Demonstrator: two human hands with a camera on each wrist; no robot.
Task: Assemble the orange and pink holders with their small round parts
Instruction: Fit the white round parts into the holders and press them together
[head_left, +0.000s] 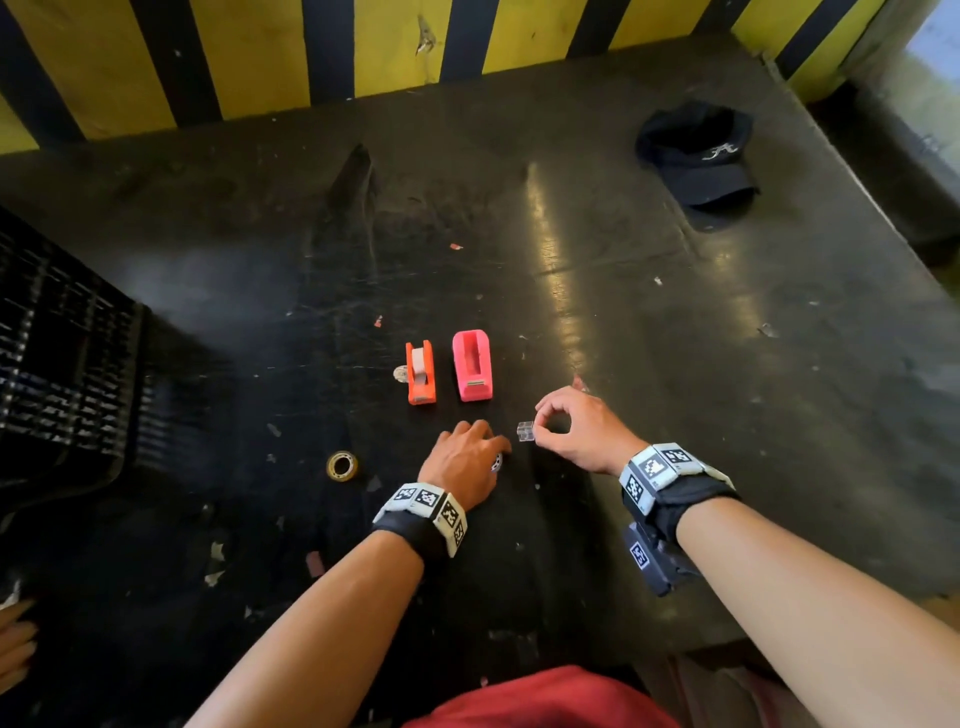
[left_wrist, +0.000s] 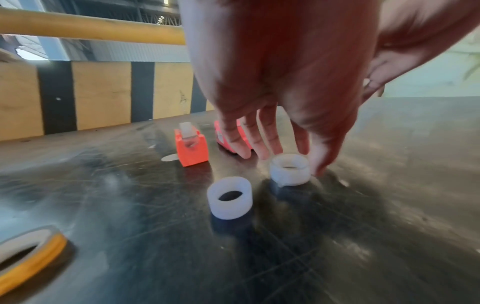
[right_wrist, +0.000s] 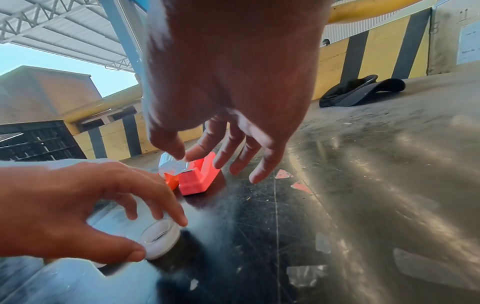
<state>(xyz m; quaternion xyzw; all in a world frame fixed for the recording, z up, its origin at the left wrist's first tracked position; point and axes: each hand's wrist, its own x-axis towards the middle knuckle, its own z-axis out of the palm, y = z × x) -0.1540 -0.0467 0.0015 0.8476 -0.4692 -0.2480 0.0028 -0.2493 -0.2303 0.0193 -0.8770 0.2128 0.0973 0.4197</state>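
The orange holder (head_left: 421, 375) stands on the dark table (head_left: 623, 322) with a whitish roll seated in it; the pink holder (head_left: 471, 366) sits just right of it, its slot bare. My left hand (head_left: 493, 448) is low in front of them, thumb and fingers closing around a white ring (left_wrist: 290, 169) that stands on the table. A second white ring (left_wrist: 230, 197) stands free, nearer my wrist. My right hand (head_left: 537, 428) hovers to the right, thumb and forefinger pinching a small clear piece (right_wrist: 174, 165); its other fingers are spread.
A yellowish tape roll (head_left: 342, 465) lies left of my left hand. A small round disc (head_left: 401, 372) lies beside the orange holder. A black cap (head_left: 698, 153) sits far right, a black crate (head_left: 62, 353) at the left. Tape scraps litter the table.
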